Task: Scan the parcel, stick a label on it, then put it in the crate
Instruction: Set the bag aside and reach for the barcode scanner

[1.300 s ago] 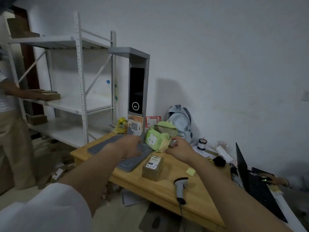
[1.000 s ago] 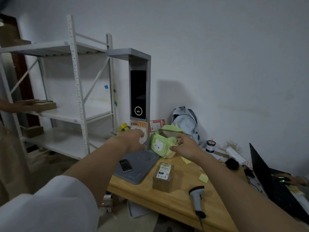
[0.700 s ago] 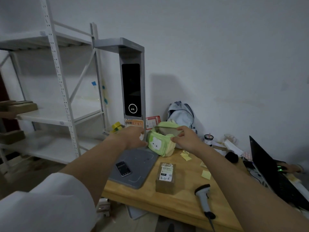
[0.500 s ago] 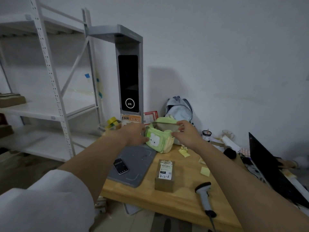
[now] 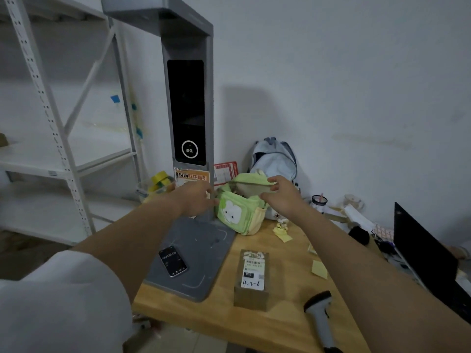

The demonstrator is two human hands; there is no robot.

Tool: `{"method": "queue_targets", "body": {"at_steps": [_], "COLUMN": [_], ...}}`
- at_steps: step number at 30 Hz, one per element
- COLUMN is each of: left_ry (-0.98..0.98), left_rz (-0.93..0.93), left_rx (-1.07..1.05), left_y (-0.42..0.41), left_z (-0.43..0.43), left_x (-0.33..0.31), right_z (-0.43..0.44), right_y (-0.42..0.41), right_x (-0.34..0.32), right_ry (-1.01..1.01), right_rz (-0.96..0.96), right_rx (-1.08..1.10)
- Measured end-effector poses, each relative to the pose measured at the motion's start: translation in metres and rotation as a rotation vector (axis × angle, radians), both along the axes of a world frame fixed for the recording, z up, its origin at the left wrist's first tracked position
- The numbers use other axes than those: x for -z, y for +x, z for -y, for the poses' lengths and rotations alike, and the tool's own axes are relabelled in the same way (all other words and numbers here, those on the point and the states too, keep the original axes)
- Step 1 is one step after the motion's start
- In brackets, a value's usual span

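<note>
Parcel (image 5: 251, 277), white label on top: handwritten "4-2-6"; small black tag above it, reads approx. "032"; printed lines illegible. Phone (image 5: 172, 261) on scanner base (image 5: 201, 250): display "00:06:01", last digits uncertain. Orange sign (image 5: 191, 176) on scanner post: Chinese characters, partly hidden.

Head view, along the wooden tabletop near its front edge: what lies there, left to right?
Black smartphone on the grey scanner base → brown cardboard parcel with white label → yellow sticky note → grey handheld barcode scanner.

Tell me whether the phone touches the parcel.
Apart. The head view shows the phone on the grey scanner base, bare wood between it and the parcel.
</note>
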State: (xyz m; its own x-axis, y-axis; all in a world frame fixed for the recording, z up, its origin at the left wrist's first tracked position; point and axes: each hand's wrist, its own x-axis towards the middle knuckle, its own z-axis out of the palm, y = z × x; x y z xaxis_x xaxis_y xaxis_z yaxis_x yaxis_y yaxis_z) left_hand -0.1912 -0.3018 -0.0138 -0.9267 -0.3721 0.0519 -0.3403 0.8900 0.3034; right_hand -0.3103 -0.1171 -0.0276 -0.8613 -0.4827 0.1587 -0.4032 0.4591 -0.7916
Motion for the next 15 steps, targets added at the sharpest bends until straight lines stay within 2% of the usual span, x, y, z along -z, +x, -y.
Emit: {"method": "queue_targets", "body": {"at_steps": [9,15], "left_ry": [0.052,0.039], "left_rz": [-0.07,-0.029], "left_rx": [0.023,0.102], "left_y": [-0.085,-0.129], "left_z": [0.039,0.034], "left_x": [-0.018,-0.001], "right_z": [0.044,0.038], "right_y": [-0.077,-0.102], "right_x": [-0.023,0.001], "right_ry": [-0.002,0.119], "right_rz": [-0.099,-0.02], "right_rx": [-0.015,-0.009]}}
